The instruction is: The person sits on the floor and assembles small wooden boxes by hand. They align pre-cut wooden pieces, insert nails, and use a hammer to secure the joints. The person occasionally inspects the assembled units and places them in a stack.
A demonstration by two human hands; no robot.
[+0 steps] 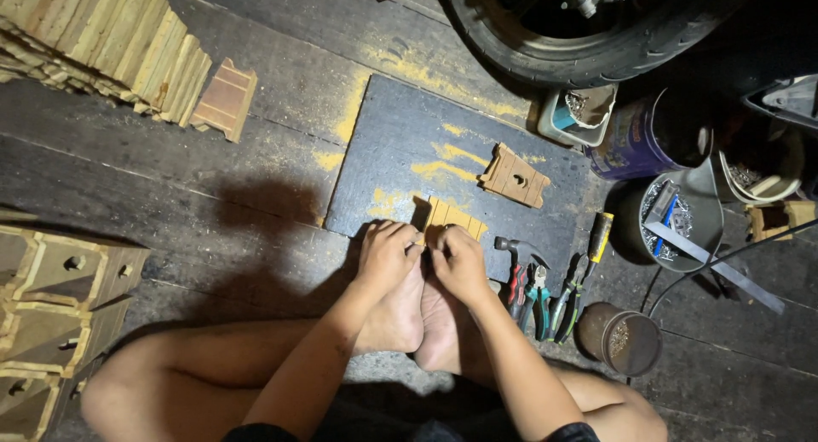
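Yellowish slatted wooden piece [449, 219] lies on the dark board [400, 144] at frame centre, just beyond both hands, long axis running left-right. Left hand [386, 254] and right hand [458, 261] pinch its near edge together, equally close, fingers curled narrow.

Slatted wood piece [449, 218] on board [400, 144], under both hands; second piece [515, 177] behind it; hammer [516, 263], pliers [538, 295] to right.
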